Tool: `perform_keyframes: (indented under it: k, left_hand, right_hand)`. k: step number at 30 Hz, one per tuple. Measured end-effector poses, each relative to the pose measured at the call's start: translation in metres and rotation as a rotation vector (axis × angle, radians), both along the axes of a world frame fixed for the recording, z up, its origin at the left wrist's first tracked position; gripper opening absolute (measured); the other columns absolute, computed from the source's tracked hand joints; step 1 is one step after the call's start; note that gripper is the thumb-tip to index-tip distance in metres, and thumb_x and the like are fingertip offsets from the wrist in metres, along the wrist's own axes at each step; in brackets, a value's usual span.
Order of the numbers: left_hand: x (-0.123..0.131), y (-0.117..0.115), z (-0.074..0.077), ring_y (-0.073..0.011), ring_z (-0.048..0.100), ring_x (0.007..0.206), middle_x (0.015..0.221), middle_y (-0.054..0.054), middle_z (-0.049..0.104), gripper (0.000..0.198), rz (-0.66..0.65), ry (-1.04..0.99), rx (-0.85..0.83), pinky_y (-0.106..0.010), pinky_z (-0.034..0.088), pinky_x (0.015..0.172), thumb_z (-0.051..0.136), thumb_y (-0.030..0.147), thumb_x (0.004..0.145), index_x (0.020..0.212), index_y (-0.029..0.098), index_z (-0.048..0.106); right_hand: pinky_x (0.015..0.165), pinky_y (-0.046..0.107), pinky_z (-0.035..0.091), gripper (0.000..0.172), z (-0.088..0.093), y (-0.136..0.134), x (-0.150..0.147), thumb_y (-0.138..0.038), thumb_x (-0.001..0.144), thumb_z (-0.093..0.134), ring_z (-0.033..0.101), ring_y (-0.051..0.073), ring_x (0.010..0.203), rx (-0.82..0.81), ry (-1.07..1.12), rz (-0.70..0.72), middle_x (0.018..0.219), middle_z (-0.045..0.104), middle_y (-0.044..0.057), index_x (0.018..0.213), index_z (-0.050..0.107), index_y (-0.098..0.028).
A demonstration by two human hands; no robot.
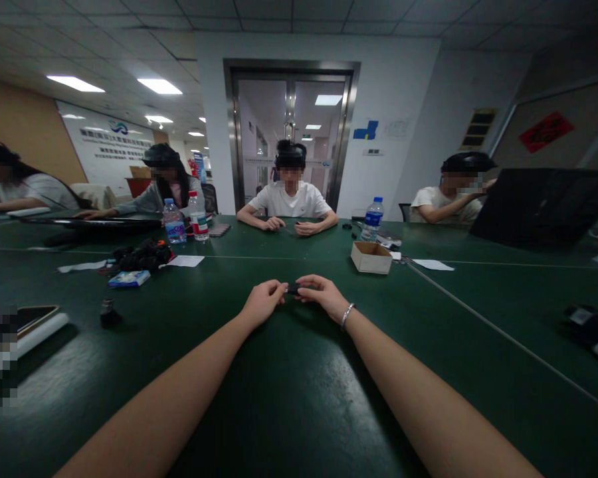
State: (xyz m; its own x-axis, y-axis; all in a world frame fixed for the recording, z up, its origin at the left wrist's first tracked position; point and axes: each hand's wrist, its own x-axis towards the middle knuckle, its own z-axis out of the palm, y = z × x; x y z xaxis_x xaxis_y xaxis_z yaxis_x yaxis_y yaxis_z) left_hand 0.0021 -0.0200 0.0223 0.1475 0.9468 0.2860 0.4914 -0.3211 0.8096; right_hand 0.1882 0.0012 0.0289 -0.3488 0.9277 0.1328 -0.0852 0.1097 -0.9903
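Observation:
Between my two hands is a small black object (pixel 293 289), too small and dark to name more exactly. My left hand (pixel 263 303) pinches its left end with thumb and fingertips. On its other end, the fingers of my right hand (pixel 325 297) are closed, and a silver bracelet (pixel 347 315) circles that wrist. Both hands are low over the green table (pixel 289 385), in front of me. Part of the black object is hidden by the fingertips.
An open small box (pixel 371 259) stands ahead to the right, near a water bottle (pixel 372 219). To the left are a black tangled bundle (pixel 142 257), a blue-and-white packet (pixel 129 279) and a small black item (pixel 109 313). Across the table sits a person (pixel 290 199).

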Motion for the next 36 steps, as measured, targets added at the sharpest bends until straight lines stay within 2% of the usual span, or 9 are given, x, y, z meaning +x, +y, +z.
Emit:
perform_keyframes:
  k: [8, 12, 16, 22, 25, 28, 30, 34, 36]
  left_hand:
    - [0.0002, -0.0010, 0.0013, -0.0162, 0.057, 0.084, 0.093, -0.004, 0.062, 0.023, -0.050, -0.121, 0.118, -0.028, 0.045, 0.075, 0.058, 0.032, 0.072, 0.091, 0.019, 0.060]
    - [-0.0006, -0.0007, 0.0004, -0.0177, 0.057, 0.089, 0.099, -0.006, 0.061, 0.029, -0.089, -0.162, 0.086, -0.029, 0.046, 0.075, 0.062, 0.030, 0.070, 0.096, 0.019, 0.058]
    - [0.0008, 0.0003, -0.0003, -0.0162, 0.059, 0.083, 0.095, -0.007, 0.061, 0.040, -0.024, -0.225, 0.007, -0.029, 0.046, 0.075, 0.060, 0.039, 0.072, 0.105, 0.018, 0.053]
    - [-0.0004, -0.0003, 0.0023, -0.0148, 0.057, 0.073, 0.077, -0.003, 0.060, 0.030, -0.050, -0.188, -0.053, -0.028, 0.045, 0.069, 0.050, 0.044, 0.078, 0.088, 0.016, 0.056]
    - [-0.0009, 0.0000, 0.0020, -0.0158, 0.057, 0.084, 0.090, -0.005, 0.060, 0.025, -0.081, -0.181, 0.055, -0.028, 0.044, 0.075, 0.057, 0.035, 0.074, 0.092, 0.018, 0.057]
    - [-0.0001, 0.0020, -0.0004, -0.0179, 0.057, 0.091, 0.103, -0.007, 0.058, 0.042, -0.055, -0.211, 0.045, -0.029, 0.045, 0.077, 0.064, 0.032, 0.068, 0.106, 0.020, 0.052]
    - [0.0004, 0.0028, -0.0018, -0.0175, 0.058, 0.086, 0.098, -0.008, 0.060, 0.043, -0.003, -0.223, -0.014, -0.029, 0.045, 0.075, 0.061, 0.040, 0.070, 0.106, 0.018, 0.052]
    - [-0.0005, 0.0007, -0.0013, -0.0149, 0.054, 0.064, 0.067, -0.002, 0.059, 0.045, 0.009, -0.063, -0.094, -0.028, 0.043, 0.066, 0.038, 0.055, 0.080, 0.080, 0.016, 0.059]
    - [-0.0011, -0.0009, -0.0004, -0.0142, 0.053, 0.063, 0.068, -0.001, 0.059, 0.042, -0.008, -0.020, -0.051, -0.027, 0.042, 0.064, 0.040, 0.055, 0.079, 0.079, 0.017, 0.060]
  right_hand:
    - [0.059, 0.023, 0.050, 0.035, -0.0030, 0.0022, 0.0005, -0.027, 0.059, 0.074, 0.065, 0.013, 0.065, -0.001, 0.027, 0.004, 0.080, 0.067, 0.004, 0.088, 0.061, -0.015]
    - [0.060, 0.023, 0.051, 0.034, -0.0030, 0.0024, 0.0009, -0.027, 0.059, 0.075, 0.065, 0.013, 0.065, 0.000, 0.024, -0.003, 0.079, 0.067, 0.004, 0.088, 0.062, -0.015]
    - [0.059, 0.023, 0.051, 0.034, -0.0026, 0.0020, 0.0008, -0.026, 0.059, 0.074, 0.065, 0.013, 0.065, -0.002, 0.027, -0.007, 0.078, 0.067, 0.003, 0.088, 0.062, -0.015]
    - [0.058, 0.023, 0.051, 0.033, -0.0022, 0.0018, 0.0005, -0.026, 0.058, 0.075, 0.065, 0.013, 0.064, -0.003, 0.028, -0.014, 0.079, 0.067, 0.003, 0.086, 0.063, -0.015]
    - [0.058, 0.022, 0.051, 0.033, -0.0022, 0.0020, 0.0005, -0.026, 0.058, 0.075, 0.065, 0.012, 0.064, -0.010, 0.031, -0.016, 0.078, 0.067, 0.003, 0.086, 0.063, -0.015]
    - [0.059, 0.023, 0.051, 0.033, -0.0030, 0.0024, 0.0003, -0.027, 0.059, 0.075, 0.065, 0.013, 0.064, -0.015, 0.033, -0.016, 0.079, 0.067, 0.004, 0.087, 0.063, -0.015]
    - [0.059, 0.023, 0.051, 0.033, -0.0037, 0.0028, 0.0002, -0.027, 0.059, 0.075, 0.065, 0.013, 0.065, -0.017, 0.031, -0.018, 0.081, 0.067, 0.004, 0.087, 0.063, -0.016]
    - [0.058, 0.023, 0.051, 0.033, -0.0039, 0.0031, 0.0004, -0.027, 0.058, 0.075, 0.065, 0.012, 0.064, -0.015, 0.027, -0.014, 0.080, 0.067, 0.004, 0.087, 0.063, -0.016]
    - [0.058, 0.023, 0.051, 0.033, -0.0036, 0.0032, 0.0005, -0.027, 0.058, 0.075, 0.065, 0.013, 0.064, -0.014, 0.034, -0.014, 0.080, 0.067, 0.003, 0.087, 0.063, -0.016]
